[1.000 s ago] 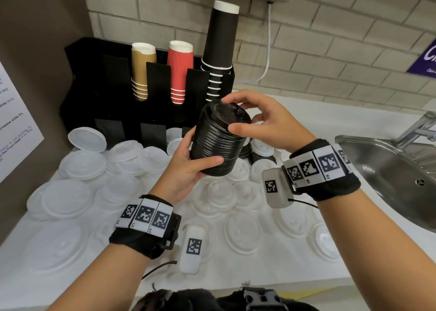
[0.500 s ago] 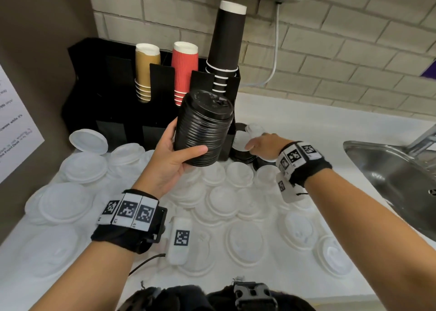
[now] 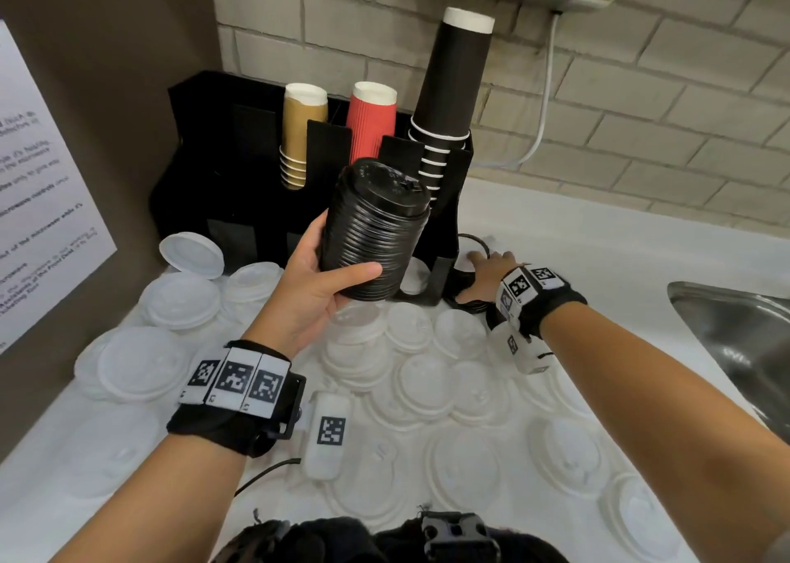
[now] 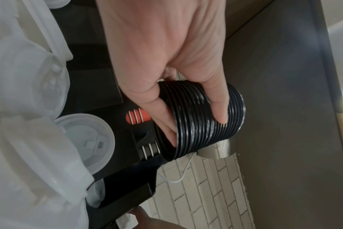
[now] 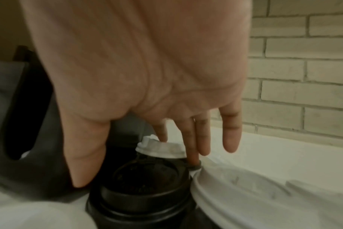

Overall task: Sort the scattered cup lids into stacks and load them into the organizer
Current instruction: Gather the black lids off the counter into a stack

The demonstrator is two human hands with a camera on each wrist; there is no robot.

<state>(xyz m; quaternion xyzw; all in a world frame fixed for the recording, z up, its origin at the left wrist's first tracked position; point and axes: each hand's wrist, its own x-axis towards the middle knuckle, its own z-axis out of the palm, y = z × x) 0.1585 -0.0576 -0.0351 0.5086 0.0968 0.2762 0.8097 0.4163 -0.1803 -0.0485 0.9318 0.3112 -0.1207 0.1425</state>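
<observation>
Head view: stack of black lids (image 3: pixel 374 229) held tilted in front of the organizer (image 3: pixel 239 169), left hand (image 3: pixel 314 289) curled round it; right hand (image 3: pixel 483 274), fingers (image 5: pixel 204 139) straight, touches lids (image 5: pixel 141 190) beside the organizer, white lids (image 3: pixel 427 387) scattered around

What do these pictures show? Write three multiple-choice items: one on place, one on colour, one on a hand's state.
1. Where is the black lid stack? A. In the left hand. B. In the sink. C. Flat on the counter.
2. What colour is the middle cup stack in the organizer? A. Gold. B. Red. C. White.
3. How is the right hand? A. Fisted. B. Round a cup. C. Fingers extended.
Answers: A, that hand holds it raised; B, its ribbed wall is red; C, the right wrist view shows them straight.
</observation>
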